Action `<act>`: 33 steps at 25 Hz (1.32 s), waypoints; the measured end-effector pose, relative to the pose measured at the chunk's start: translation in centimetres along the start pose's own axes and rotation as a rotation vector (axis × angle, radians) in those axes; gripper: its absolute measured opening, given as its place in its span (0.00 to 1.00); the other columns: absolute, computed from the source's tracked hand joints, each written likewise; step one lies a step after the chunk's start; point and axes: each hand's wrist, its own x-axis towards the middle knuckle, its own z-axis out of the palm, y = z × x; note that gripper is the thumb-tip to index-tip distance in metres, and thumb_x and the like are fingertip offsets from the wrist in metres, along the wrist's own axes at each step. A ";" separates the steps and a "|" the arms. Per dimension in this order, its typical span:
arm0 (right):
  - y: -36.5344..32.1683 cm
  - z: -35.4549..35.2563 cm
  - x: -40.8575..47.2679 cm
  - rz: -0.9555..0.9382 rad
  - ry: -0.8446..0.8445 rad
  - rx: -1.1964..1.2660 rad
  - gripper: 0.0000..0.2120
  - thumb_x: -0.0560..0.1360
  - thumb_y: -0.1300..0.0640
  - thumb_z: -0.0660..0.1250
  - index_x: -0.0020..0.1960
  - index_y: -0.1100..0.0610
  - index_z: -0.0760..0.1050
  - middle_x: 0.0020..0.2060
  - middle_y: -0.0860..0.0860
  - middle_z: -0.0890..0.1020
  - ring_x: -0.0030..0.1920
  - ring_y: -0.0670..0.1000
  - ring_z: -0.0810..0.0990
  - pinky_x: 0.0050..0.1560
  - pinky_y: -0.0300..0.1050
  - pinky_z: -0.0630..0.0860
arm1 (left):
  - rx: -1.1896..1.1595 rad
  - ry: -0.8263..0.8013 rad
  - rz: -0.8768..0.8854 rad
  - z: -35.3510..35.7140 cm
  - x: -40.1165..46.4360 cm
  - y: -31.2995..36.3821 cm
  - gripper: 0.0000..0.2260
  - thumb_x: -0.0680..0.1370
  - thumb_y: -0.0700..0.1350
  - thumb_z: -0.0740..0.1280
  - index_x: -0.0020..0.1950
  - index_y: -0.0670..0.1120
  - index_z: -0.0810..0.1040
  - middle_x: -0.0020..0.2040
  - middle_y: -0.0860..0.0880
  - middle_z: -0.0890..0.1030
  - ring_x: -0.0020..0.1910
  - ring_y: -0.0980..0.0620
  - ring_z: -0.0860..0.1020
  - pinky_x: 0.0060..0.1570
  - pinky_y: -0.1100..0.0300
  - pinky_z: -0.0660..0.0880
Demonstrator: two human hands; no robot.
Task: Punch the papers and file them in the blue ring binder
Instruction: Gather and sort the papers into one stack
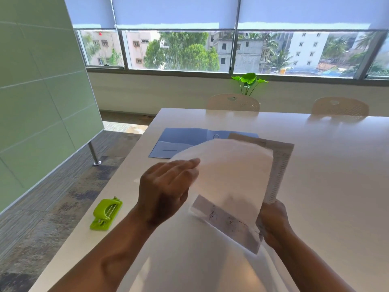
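Head view: both hands hold the papers (229, 175) above the table (315, 186), centre frame — left hand (166, 192) pinches the sheets' left edge, right hand (273, 222) is closed on their lower right corner. Sheets blurred; no punch holes can be made out. Blue ring binder (179, 142) lies open at 12 o'clock, partly hidden behind the papers. Green punch (106, 213) sits at 9 o'clock, untouched. Judged step: squaring the stack. Next move calls for carrying one edge to the punch — aligned.
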 end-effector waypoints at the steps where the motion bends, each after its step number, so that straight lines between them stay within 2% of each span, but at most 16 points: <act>1: -0.1 -0.1 0.1 -0.011 0.004 0.021 0.03 0.74 0.65 0.70 0.44 0.62 0.76 0.29 0.52 0.72 0.29 0.53 0.69 0.19 0.35 0.63 | -0.008 0.010 0.008 0.2 -0.4 0.2 0.20 0.85 0.44 0.57 0.46 0.41 0.88 0.53 0.46 0.87 0.50 0.47 0.87 0.46 0.52 0.83; 3: -0.2 -0.3 0.2 -0.027 0.015 0.042 0.03 0.76 0.66 0.68 0.44 0.62 0.76 0.29 0.52 0.74 0.30 0.53 0.70 0.20 0.34 0.64 | -0.063 0.016 -0.067 0.5 -0.7 0.1 0.17 0.82 0.39 0.58 0.47 0.41 0.87 0.53 0.47 0.87 0.50 0.47 0.87 0.47 0.53 0.83; 5: -0.4 -0.5 0.3 -0.042 0.020 0.069 0.01 0.79 0.65 0.67 0.49 0.63 0.78 0.34 0.54 0.80 0.33 0.56 0.77 0.24 0.38 0.73 | -0.157 0.020 -0.269 0.1 0.0 -0.1 0.12 0.76 0.37 0.62 0.51 0.43 0.86 0.52 0.49 0.87 0.48 0.48 0.86 0.45 0.54 0.82; 7: -0.8 -0.6 0.2 -0.023 -0.019 0.129 0.02 0.81 0.63 0.67 0.51 0.59 0.79 0.41 0.53 0.85 0.41 0.56 0.83 0.37 0.50 0.83 | -0.264 -0.024 -0.498 -0.6 1.3 -0.3 0.10 0.76 0.43 0.64 0.51 0.50 0.84 0.47 0.56 0.87 0.43 0.52 0.84 0.43 0.58 0.79; 8: -1.0 -0.7 0.1 -0.011 -0.046 0.153 0.04 0.82 0.62 0.67 0.54 0.58 0.79 0.45 0.53 0.86 0.46 0.57 0.85 0.47 0.58 0.84 | -0.327 -0.052 -0.590 -0.8 1.9 -0.5 0.06 0.77 0.46 0.66 0.49 0.54 0.83 0.44 0.59 0.85 0.42 0.56 0.82 0.42 0.61 0.76; 9: -1.2 -0.8 -0.1 -0.003 -0.070 0.158 0.06 0.82 0.62 0.66 0.57 0.57 0.79 0.49 0.53 0.87 0.50 0.58 0.85 0.54 0.62 0.82 | -0.407 -0.084 -0.678 -0.9 2.5 -0.7 0.04 0.79 0.48 0.68 0.46 0.56 0.81 0.43 0.62 0.84 0.41 0.59 0.81 0.42 0.64 0.75; 11: -1.1 -0.9 -0.2 -0.009 -0.107 0.133 0.08 0.82 0.61 0.66 0.61 0.58 0.78 0.52 0.54 0.87 0.53 0.60 0.84 0.59 0.64 0.80 | -0.591 -0.137 -0.858 -0.6 3.0 -1.5 0.06 0.79 0.48 0.72 0.45 0.58 0.81 0.43 0.66 0.84 0.43 0.64 0.82 0.44 0.69 0.75; 13: -1.1 -1.1 -0.2 -0.016 -0.141 0.102 0.10 0.82 0.60 0.67 0.62 0.59 0.79 0.54 0.56 0.87 0.54 0.61 0.85 0.60 0.62 0.79 | -0.738 -0.227 -1.032 0.1 2.9 -2.4 0.04 0.78 0.48 0.73 0.50 0.57 0.84 0.45 0.63 0.86 0.45 0.61 0.84 0.50 0.60 0.80; 15: -1.2 -1.4 -0.2 0.012 -0.222 0.106 0.11 0.82 0.59 0.66 0.64 0.58 0.79 0.56 0.57 0.86 0.57 0.61 0.85 0.63 0.62 0.78 | -0.744 -0.360 -1.142 1.2 2.1 -2.9 0.05 0.78 0.49 0.73 0.53 0.53 0.85 0.46 0.58 0.87 0.44 0.56 0.86 0.51 0.53 0.82; 19: -2.1 -2.0 -0.9 0.138 -0.378 0.193 0.13 0.83 0.56 0.63 0.67 0.55 0.77 0.59 0.57 0.85 0.62 0.64 0.81 0.68 0.68 0.73 | -0.802 -0.482 -1.332 3.2 -0.7 -3.2 0.06 0.78 0.47 0.74 0.54 0.50 0.84 0.46 0.56 0.87 0.47 0.53 0.86 0.51 0.55 0.82; 23: -2.6 -2.0 -1.9 0.195 -0.467 0.273 0.17 0.85 0.49 0.58 0.68 0.54 0.77 0.62 0.58 0.84 0.63 0.64 0.82 0.69 0.69 0.71 | -0.911 -0.465 -1.441 4.7 -3.0 -2.9 0.05 0.78 0.45 0.73 0.53 0.49 0.83 0.47 0.53 0.88 0.50 0.52 0.86 0.57 0.52 0.81; 26: -2.8 -1.6 -2.6 0.210 -0.516 0.332 0.20 0.85 0.46 0.55 0.68 0.54 0.76 0.63 0.59 0.83 0.62 0.63 0.82 0.70 0.68 0.71 | -0.956 -0.419 -1.445 5.1 -3.8 -2.1 0.09 0.79 0.45 0.72 0.58 0.46 0.80 0.51 0.50 0.87 0.50 0.51 0.86 0.53 0.54 0.82; 29: -2.9 -1.2 -3.3 0.205 -0.611 0.340 0.25 0.84 0.40 0.52 0.71 0.52 0.76 0.66 0.58 0.82 0.65 0.62 0.81 0.70 0.65 0.73 | -0.992 -0.417 -1.519 5.5 -4.2 -1.2 0.13 0.79 0.46 0.72 0.62 0.47 0.75 0.54 0.47 0.86 0.50 0.48 0.86 0.50 0.51 0.83; 31: -2.9 -1.0 -3.6 0.183 -0.652 0.308 0.23 0.84 0.42 0.55 0.70 0.52 0.76 0.65 0.57 0.82 0.64 0.61 0.82 0.65 0.61 0.77 | -1.014 -0.418 -1.512 5.6 -4.2 -0.8 0.13 0.79 0.46 0.71 0.63 0.48 0.76 0.55 0.49 0.86 0.50 0.49 0.86 0.48 0.54 0.83; 33: -2.7 -0.8 -3.6 0.124 -0.639 0.242 0.17 0.84 0.49 0.60 0.69 0.55 0.76 0.62 0.58 0.84 0.60 0.61 0.84 0.62 0.63 0.79 | -1.027 -0.390 -1.440 5.5 -4.1 -0.4 0.12 0.81 0.46 0.70 0.64 0.49 0.79 0.55 0.51 0.87 0.50 0.51 0.86 0.46 0.58 0.83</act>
